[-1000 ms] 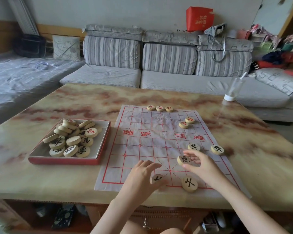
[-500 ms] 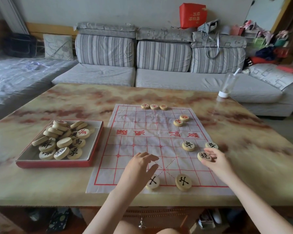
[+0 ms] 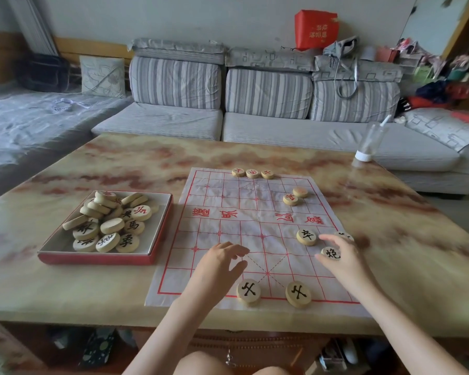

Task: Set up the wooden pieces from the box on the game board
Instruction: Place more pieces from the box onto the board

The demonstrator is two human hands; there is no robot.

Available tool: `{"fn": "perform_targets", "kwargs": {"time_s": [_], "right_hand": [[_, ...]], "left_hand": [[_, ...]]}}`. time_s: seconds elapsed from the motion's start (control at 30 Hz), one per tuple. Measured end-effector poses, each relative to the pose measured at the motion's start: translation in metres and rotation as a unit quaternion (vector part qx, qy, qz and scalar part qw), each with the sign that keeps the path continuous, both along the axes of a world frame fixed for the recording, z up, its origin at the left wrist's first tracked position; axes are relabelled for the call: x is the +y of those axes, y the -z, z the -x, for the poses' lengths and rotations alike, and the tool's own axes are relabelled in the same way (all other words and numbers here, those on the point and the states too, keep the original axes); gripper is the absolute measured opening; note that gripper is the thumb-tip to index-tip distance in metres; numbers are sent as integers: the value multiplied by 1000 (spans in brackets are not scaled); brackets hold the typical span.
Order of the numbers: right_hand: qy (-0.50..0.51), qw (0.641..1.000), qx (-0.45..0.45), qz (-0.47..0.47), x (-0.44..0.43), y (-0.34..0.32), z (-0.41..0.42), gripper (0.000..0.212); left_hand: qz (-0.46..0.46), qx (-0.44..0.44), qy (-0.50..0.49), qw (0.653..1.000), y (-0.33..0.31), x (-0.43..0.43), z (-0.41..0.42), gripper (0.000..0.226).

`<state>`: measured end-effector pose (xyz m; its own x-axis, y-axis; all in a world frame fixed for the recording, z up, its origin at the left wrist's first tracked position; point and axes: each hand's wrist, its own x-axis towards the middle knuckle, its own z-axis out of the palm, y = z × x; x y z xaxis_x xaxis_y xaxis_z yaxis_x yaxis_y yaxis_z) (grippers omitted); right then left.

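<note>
my right hand [image 3: 344,258] is over the right side of the game board [image 3: 244,220], its grip pinched on a black-marked piece [image 3: 331,253] between thumb and fingers. just far of it lies another black piece [image 3: 306,236], and a third piece [image 3: 344,235] peeks out past my fingers. my left hand [image 3: 222,259] hangs over the near middle of the board, grip slack and holding nothing. two black pieces sit on the near edge line, the left one [image 3: 248,291] just beside my left wrist and the right one [image 3: 298,294] near it. a row of three red pieces [image 3: 252,173] lines the far edge. the box [image 3: 98,258] sits on the tabletop [image 3: 136,163] just left of the board, with a heap of wooden pieces [image 3: 111,226] piled in it.
</note>
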<state>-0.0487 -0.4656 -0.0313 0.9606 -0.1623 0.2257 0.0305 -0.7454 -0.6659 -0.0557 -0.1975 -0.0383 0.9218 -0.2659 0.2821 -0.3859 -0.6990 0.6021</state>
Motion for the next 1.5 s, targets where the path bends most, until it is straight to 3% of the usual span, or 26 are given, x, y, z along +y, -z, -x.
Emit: {"fn": "perform_targets", "kwargs": {"time_s": [0.2,0.57,0.83,1.17,1.5], "right_hand": [[-85,995,16,-56,73,-30,-9,33],[-278,959,53,-35,231,-44,-37,36],[-304,948,92,18,297,-30,-55,38],[-283,940,124,144,347,-7,-67,52],[-271,943,84,172,350,0,-72,47]], "left_hand": [[39,-6,-25,999,-16,40,-1,26],[53,-37,-228,971,-25,163,1,24],[-22,6,-328,944,-6,210,-9,31],[-72,42,-316,945,2,223,-33,39],[-13,52,-329,943,4,218,-37,39]]}}
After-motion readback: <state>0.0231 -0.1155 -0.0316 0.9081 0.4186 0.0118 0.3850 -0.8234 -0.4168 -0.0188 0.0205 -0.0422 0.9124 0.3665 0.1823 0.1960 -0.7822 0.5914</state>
